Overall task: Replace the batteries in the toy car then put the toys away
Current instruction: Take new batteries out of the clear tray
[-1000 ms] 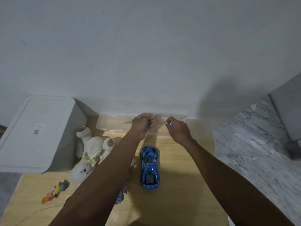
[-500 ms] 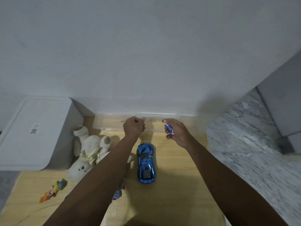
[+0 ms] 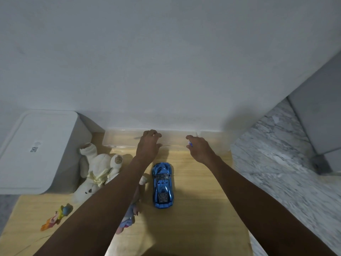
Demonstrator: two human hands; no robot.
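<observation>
A shiny blue toy car (image 3: 162,185) stands on the wooden table (image 3: 199,209), nose toward the wall. Behind it a clear plastic box (image 3: 118,140) lies along the wall. My left hand (image 3: 147,147) hovers over that box's front edge with fingers curled and apart, holding nothing I can see. My right hand (image 3: 200,149) is to the right of it, over the box, pinching a small blue and white battery (image 3: 190,144) at its fingertips. Both forearms reach across the table on either side of the car.
A white lidded bin (image 3: 36,150) stands at the left. A white plush bear (image 3: 96,170) lies beside it. A small colourful figure (image 3: 56,218) and another small toy (image 3: 127,218), partly under my left arm, lie near the front. Marble floor (image 3: 287,172) is at the right.
My left hand went from closed to fingers spread over the box edge. My right hand turned palm down with the battery and moved slightly back toward the box.
</observation>
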